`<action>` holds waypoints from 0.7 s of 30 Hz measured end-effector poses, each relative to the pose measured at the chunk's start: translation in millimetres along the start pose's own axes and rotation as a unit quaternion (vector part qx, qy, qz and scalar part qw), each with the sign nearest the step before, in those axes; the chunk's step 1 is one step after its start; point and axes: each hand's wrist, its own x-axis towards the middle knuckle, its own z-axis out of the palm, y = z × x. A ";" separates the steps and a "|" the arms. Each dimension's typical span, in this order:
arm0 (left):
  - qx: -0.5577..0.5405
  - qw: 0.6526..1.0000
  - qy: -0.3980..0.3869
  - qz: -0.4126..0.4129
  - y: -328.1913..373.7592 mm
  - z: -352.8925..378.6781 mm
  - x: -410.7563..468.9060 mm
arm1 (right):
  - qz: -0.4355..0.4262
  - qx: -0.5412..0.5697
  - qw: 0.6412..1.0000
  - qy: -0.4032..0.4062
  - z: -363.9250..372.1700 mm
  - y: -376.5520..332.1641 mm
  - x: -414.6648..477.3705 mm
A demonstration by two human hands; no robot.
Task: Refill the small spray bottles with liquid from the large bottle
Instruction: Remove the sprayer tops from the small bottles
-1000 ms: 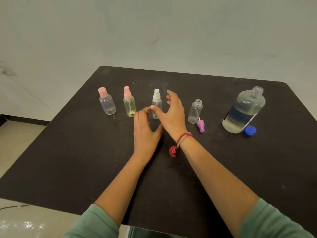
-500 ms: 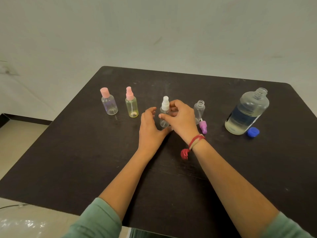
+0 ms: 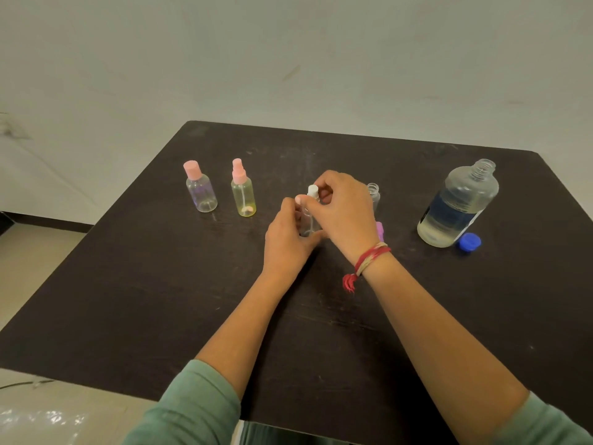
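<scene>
- Our left hand [image 3: 288,242] sits low on the dark table [image 3: 160,284], forearm stretched forward, its fingers curled round the body of the small clear bottle [image 3: 308,221] and holding it upright.
- Our right hand [image 3: 346,216] arches in from the right with the wrist raised, and thumb and fingertips pinch the bottle's white spray top [image 3: 313,191].
- A red thread [image 3: 369,258] is tied round the right wrist.
- The held bottle is near the middle of the table, between both hands; its base is hidden.
- Just behind the right hand stands an open small bottle [image 3: 373,194], with a purple spray top [image 3: 380,228] lying beside it.
- To the left, well apart, stand a pink-capped bottle [image 3: 200,194] and a yellowish bottle [image 3: 243,194].
- The large bottle [image 3: 459,207] stands uncapped at the right, partly full, with its blue cap [image 3: 470,242] just beside it.
</scene>
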 end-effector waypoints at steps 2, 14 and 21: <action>0.004 1.000 0.002 -0.002 0.1 0.1 0.2 | 0.000 -0.037 0.999 -0.030 -2.6 -3.2 4.8; 0.030 0.999 0.003 -0.016 2.6 0.3 0.2 | -0.013 -0.042 0.997 -0.070 -9.3 -1.9 10.9; 0.036 0.999 -0.002 -0.009 2.2 -0.9 0.2 | -0.055 -0.001 0.988 -0.142 -21.4 1.7 16.9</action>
